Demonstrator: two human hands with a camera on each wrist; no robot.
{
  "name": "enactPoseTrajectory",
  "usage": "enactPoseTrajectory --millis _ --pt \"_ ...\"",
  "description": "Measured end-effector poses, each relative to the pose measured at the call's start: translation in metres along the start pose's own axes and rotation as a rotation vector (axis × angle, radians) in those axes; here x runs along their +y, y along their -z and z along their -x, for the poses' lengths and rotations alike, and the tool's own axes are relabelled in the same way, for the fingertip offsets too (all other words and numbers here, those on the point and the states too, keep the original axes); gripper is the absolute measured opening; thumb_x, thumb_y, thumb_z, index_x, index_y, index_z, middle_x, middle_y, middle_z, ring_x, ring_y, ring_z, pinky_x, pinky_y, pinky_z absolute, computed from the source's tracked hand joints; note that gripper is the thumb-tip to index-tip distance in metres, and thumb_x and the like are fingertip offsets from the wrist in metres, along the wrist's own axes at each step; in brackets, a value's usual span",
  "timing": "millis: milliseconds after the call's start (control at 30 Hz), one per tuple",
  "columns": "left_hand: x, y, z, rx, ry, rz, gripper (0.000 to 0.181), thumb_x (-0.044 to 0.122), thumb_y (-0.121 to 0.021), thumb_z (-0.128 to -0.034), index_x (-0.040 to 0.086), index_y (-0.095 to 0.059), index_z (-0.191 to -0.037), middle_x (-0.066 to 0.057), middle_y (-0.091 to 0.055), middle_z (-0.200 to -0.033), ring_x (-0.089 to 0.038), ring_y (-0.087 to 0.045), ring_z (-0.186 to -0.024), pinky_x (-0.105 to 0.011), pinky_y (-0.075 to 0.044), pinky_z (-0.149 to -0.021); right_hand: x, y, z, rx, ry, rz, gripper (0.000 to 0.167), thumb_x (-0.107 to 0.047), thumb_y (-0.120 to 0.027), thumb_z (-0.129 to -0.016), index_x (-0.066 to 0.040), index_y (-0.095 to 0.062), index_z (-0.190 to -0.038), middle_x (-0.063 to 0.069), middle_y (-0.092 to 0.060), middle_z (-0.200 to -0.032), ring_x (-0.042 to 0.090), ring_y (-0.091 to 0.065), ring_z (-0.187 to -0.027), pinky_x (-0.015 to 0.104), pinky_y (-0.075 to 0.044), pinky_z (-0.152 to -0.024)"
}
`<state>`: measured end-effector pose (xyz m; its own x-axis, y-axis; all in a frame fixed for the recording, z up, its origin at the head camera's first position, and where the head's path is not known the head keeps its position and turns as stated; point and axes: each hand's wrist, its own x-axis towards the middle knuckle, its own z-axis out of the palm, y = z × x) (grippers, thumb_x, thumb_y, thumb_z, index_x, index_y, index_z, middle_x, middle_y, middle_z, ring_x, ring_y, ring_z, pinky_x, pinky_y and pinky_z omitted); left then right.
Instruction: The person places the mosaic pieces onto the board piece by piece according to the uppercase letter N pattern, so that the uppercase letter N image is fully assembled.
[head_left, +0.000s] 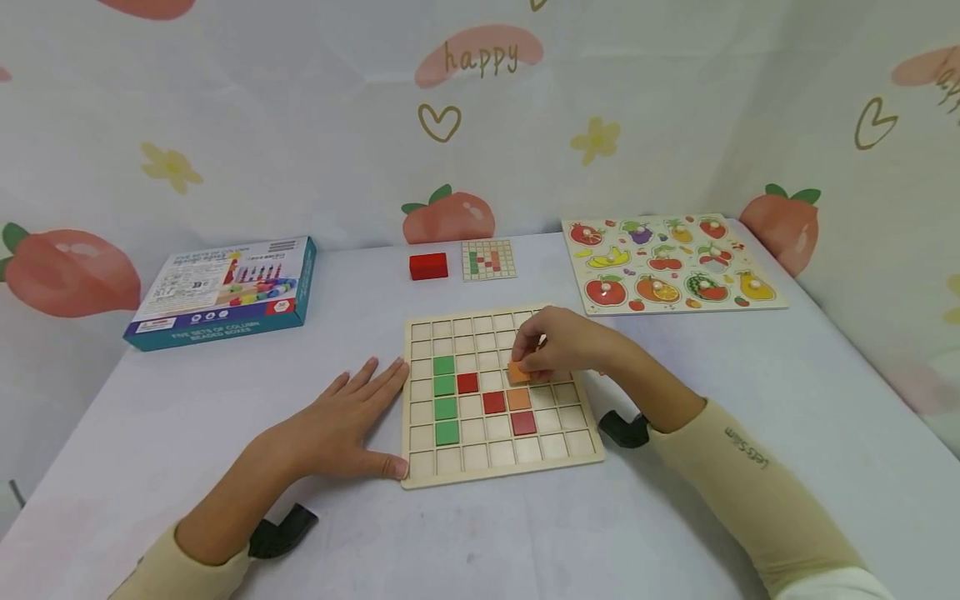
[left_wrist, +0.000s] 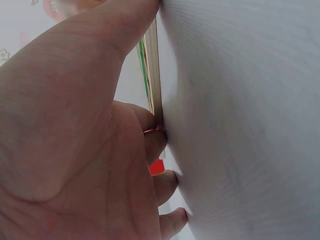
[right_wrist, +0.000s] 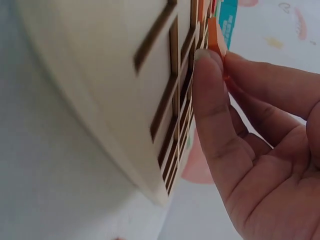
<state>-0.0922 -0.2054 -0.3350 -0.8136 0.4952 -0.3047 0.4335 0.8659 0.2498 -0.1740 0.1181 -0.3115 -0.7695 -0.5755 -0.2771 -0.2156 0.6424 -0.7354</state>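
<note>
A wooden grid board point(head_left: 471, 457) lies on the table, with a column of several green tiles point(head_left: 446, 408), a diagonal of 3 red tiles point(head_left: 493, 402) and an orange tile point(head_left: 518, 399) in its squares. Between thumb and fingers my right hand point(head_left: 570, 340) pinches another orange tile point(head_left: 517, 372), one row above the placed orange one. The right wrist view shows this pinched tile point(right_wrist: 215, 37) tilted against the grid. My left hand point(head_left: 337, 429) lies flat with fingers spread, its thumb and fingertips touching the board's left edge.
Behind the board are a red block point(head_left: 428, 267) and a small pattern card point(head_left: 488, 259) with coloured squares. A fruit puzzle board point(head_left: 667, 262) lies at the back right. A beaded-boxes carton point(head_left: 225, 292) sits at the back left. A patterned cloth point(head_left: 337, 125) hangs behind the table.
</note>
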Motion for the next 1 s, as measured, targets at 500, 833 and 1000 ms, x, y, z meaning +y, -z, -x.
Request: enactPoseTrajectory --millis 500,833,1000 --pt "0.000 0.001 0.000 0.003 -0.004 -0.003 0.128 0.086 -0.061 -0.0679 0.014 -0.014 -0.162 -0.005 -0.012 -0.168 -0.040 -0.002 -0.151 -0.065 -0.007 -0.116 -0.006 -0.005 -0.001 0.025 -0.011 0.068 0.003 -0.006 -0.075 -0.090 -0.004 -0.074 -0.093 0.002 -0.065 -0.084 0.017 -0.060 -0.079 0.028 -0.054 -0.073" --pt "0.000 0.002 0.000 -0.003 0.003 0.004 0.128 0.086 -0.061 -0.0680 0.014 -0.013 -0.162 -0.005 -0.012 -0.167 -0.040 -0.001 -0.151 -0.065 -0.007 -0.116 0.000 -0.002 0.006 0.028 0.019 0.063 0.005 -0.007 -0.072 -0.091 -0.007 -0.073 -0.096 0.002 -0.064 -0.087 0.018 -0.060 -0.082 0.030 -0.053 -0.075" --pt "0.000 0.001 0.000 -0.005 0.003 0.008 0.128 0.087 -0.060 -0.0683 0.015 -0.012 -0.163 -0.004 -0.011 -0.168 -0.040 -0.001 -0.151 -0.065 -0.006 -0.116 0.009 0.014 0.019 0.033 -0.046 0.110 0.010 -0.010 -0.070 -0.092 -0.011 -0.073 -0.101 0.004 -0.062 -0.092 0.021 -0.058 -0.081 0.032 -0.052 -0.063"
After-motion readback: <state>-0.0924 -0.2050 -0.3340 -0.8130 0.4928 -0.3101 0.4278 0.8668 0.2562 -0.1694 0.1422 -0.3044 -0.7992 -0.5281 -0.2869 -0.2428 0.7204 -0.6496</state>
